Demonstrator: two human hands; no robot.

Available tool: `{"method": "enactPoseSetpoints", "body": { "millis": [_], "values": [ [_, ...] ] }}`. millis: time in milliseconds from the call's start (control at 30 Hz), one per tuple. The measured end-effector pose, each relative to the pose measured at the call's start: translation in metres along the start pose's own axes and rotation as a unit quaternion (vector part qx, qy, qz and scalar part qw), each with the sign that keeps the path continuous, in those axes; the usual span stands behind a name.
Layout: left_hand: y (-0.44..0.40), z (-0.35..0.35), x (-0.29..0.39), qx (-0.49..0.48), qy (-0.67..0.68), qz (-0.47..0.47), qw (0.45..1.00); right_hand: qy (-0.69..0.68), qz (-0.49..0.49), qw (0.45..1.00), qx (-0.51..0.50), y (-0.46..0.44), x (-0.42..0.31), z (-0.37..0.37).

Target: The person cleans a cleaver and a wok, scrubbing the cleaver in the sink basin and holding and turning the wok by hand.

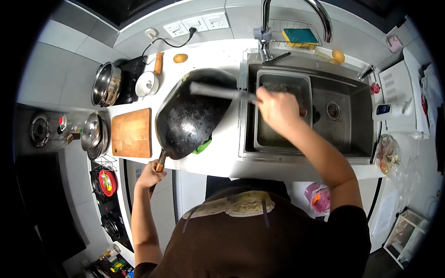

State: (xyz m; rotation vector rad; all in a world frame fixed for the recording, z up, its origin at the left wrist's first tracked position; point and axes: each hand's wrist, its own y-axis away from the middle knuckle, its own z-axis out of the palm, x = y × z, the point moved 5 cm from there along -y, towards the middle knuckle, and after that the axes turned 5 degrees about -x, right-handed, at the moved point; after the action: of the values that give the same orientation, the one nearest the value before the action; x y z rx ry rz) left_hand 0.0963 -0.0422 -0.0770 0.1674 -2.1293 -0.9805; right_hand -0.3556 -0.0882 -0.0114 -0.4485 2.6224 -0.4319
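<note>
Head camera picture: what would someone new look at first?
Probably the big black wok over the white counter, its handle in the left hand. Next, the long, blurry grey tool in the right hand, its end over the wok. Then the steel sink on the right.

Toward the front, the counter (225,141) leaves room to pass between wok (185,123) and sink (347,95), while farther back the wok crowds that gap and the faucet (264,46) rises behind the sink.
</note>
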Motion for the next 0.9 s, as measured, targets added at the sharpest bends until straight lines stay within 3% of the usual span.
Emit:
{"method": "enactPoseSetpoints", "body": {
  "millis": [100,267,367,433,600,767,900],
  "values": [
    [0.002,0.001,0.004,-0.006,-0.007,-0.001,1.000,-0.040,-0.089,0.995,0.027,0.009,-0.039,-0.008],
    [0.003,0.005,0.011,-0.011,0.013,0.011,1.000,0.001,0.021,0.999,-0.028,-0.003,-0.005,0.000],
    [0.003,0.008,0.010,0.003,0.004,0.002,1.000,0.007,-0.026,1.000,-0.004,0.002,-0.024,-0.006],
    [0.005,0.009,0.014,0.000,0.011,0.012,1.000,-0.022,-0.110,0.994,0.020,0.010,-0.050,-0.010],
    [0.006,0.014,0.017,-0.002,0.005,0.009,1.000,0.009,-0.005,1.000,-0.009,-0.002,-0.014,-0.007],
    [0.007,0.016,0.012,0.003,0.015,-0.013,1.000,-0.023,-0.108,0.993,0.030,0.010,-0.047,-0.006],
    [0.008,0.019,0.019,-0.002,0.006,-0.002,1.000,0.012,0.011,1.000,-0.014,-0.003,-0.005,-0.002]
  ]
}}
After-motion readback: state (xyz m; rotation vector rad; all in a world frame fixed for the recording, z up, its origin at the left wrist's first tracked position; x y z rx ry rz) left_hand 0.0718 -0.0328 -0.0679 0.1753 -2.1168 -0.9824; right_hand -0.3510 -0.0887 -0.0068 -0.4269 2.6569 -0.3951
